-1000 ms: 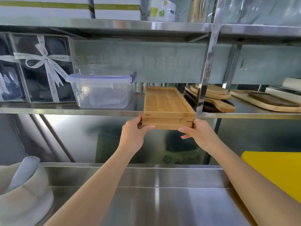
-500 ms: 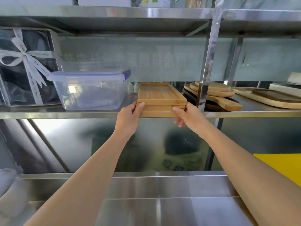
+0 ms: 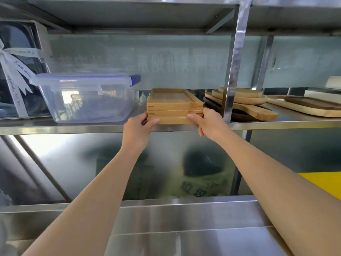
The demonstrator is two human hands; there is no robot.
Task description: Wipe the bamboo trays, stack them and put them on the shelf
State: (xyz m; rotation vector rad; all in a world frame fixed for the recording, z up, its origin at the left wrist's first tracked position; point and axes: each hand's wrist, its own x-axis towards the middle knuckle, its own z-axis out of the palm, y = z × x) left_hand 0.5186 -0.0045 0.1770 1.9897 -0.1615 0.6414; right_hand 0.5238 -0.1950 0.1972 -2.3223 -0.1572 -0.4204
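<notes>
A stack of three bamboo trays (image 3: 174,106) rests on the steel shelf (image 3: 92,127), between a clear plastic box and a shelf post. My left hand (image 3: 137,129) grips the stack's near left corner, with the thumb on the front face of the lowest tray. On the near right corner sits my right hand (image 3: 207,122), its thumb laid across the front face and its fingers curled below the shelf edge. The stack's front edge lies close to the shelf's lip.
The clear lidded plastic box (image 3: 86,97) stands left of the trays; a ribboned gift box (image 3: 17,71) is further left. The steel post (image 3: 233,61) rises just right of the stack, with round wooden boards (image 3: 241,100) behind it. A steel counter (image 3: 184,228) lies below, a yellow board (image 3: 324,183) at right.
Both hands have pushed the tray stack further back onto the shelf, from overhanging its edge to resting almost fully on it. The view has moved closer and tilted up.
</notes>
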